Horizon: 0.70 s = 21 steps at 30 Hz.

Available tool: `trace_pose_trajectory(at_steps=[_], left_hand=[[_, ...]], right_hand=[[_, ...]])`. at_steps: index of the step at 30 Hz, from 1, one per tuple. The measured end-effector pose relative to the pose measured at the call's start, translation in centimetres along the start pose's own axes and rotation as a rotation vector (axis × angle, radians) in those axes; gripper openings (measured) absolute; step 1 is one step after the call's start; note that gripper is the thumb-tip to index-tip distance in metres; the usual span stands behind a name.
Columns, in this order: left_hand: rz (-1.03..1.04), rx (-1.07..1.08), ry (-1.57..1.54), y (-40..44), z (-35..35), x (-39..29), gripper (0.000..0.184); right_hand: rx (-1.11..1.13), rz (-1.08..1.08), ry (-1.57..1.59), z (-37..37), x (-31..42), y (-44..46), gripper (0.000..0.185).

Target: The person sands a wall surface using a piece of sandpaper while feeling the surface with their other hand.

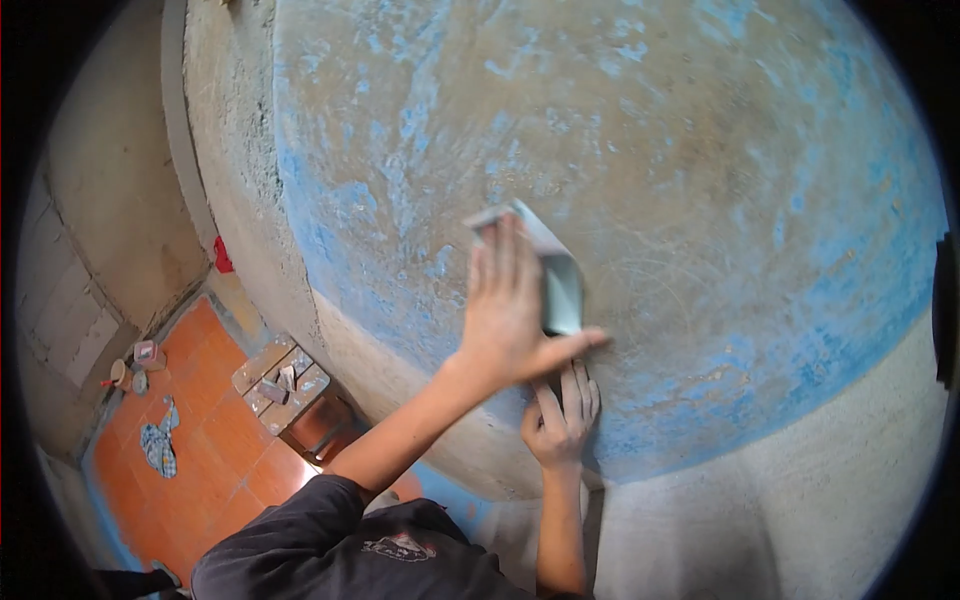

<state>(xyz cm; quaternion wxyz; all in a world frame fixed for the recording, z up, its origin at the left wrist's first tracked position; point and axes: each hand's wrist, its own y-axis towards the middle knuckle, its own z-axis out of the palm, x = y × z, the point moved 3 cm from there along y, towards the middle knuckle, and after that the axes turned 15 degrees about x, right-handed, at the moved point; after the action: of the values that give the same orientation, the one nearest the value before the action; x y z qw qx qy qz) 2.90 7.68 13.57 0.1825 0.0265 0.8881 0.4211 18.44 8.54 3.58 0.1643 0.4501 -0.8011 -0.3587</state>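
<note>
My left hand [505,315] is pressed flat to the wall, fingers pointing up and thumb stretched to the right. Under its fingers is a folded, pale sheet of sandpaper [563,290], one flap standing out on the right. The hand is slightly blurred. Just below, my right hand [562,420] rests on the wall with its fingers extended upward and holds nothing I can see. The wall [680,200] around both hands has patchy blue paint over grey-brown plaster, with faint scratch marks to the right of the sheet.
A small wooden stool [300,400] with small items on top stands lower left. On the orange tiled floor [200,400] lies a checkered cloth [158,445]. Small containers [148,353] sit by the far wall, and a red object [222,255] is near the corner.
</note>
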Motion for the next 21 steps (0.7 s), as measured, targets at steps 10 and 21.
trace_pose_trajectory(at_steps=[10,21], left_hand=[[-0.257,0.041,-0.08,-11.6,7.2,8.5,0.121],[-0.199,-0.318,-0.023,-1.8,-3.9,19.5,0.093]], right_hand=[[-0.15,0.079,-0.164,2.8,2.2,1.6,0.021],[-0.19,0.131,-0.233,5.6,5.0,4.7,0.022]])
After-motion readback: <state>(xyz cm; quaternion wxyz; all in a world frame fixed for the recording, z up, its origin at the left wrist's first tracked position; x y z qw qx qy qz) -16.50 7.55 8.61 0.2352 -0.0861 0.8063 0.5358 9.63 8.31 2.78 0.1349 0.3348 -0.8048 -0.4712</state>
